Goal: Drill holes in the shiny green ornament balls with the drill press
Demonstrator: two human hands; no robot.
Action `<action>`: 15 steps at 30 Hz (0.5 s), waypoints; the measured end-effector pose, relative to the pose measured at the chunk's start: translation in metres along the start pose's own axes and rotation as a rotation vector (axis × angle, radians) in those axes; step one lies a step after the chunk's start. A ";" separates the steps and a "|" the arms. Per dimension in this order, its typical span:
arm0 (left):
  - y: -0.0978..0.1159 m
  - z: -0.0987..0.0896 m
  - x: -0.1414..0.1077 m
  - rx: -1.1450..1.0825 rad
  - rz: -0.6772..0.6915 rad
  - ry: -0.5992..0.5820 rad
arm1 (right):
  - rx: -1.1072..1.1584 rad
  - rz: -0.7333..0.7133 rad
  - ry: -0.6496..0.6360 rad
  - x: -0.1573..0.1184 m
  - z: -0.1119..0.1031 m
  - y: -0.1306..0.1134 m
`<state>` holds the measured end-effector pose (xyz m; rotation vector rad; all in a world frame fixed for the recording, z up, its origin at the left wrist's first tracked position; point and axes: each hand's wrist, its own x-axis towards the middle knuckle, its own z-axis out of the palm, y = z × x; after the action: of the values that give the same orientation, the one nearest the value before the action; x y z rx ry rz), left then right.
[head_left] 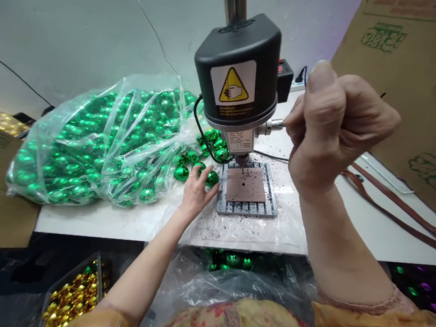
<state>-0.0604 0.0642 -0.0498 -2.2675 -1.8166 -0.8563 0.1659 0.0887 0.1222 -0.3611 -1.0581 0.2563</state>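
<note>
A small black drill press (240,65) with a yellow warning sticker stands over a grooved metal base plate (272,207). On that plate lies a flat brown board (246,185) with a dark hole in it, and the drill tip is above the board. My right hand (327,126) is closed round the feed handle (276,125) at the press's side; most of the handle is hidden in the fist. Left of the plate, my left hand (197,194) reaches over loose shiny green balls (182,173). Its fingers are apart, and one green ball (212,178) sits between thumb and forefinger.
A big clear bag of green balls (92,145) fills the table's left. Cardboard boxes (405,92) flank both sides. Brown straps (397,208) lie at right. Dark shavings dot the white table (116,226). Below its edge is a bin of gold balls (74,293).
</note>
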 end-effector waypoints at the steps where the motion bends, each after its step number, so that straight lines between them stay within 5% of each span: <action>1: 0.000 0.002 0.003 -0.027 0.005 -0.055 | 0.001 -0.004 0.002 0.000 0.000 0.000; 5: 0.000 0.007 0.013 -0.331 -0.126 -0.088 | -0.016 -0.030 0.001 0.000 -0.002 0.001; 11: 0.016 0.004 0.017 -1.232 -0.518 -0.113 | -0.004 -0.004 -0.014 -0.002 -0.004 -0.001; 15: 0.030 0.006 0.014 -1.335 -0.543 -0.213 | -0.012 -0.017 -0.025 -0.003 -0.005 -0.001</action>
<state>-0.0289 0.0706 -0.0399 -2.4027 -2.3761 -2.6394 0.1687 0.0863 0.1182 -0.3607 -1.0877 0.2396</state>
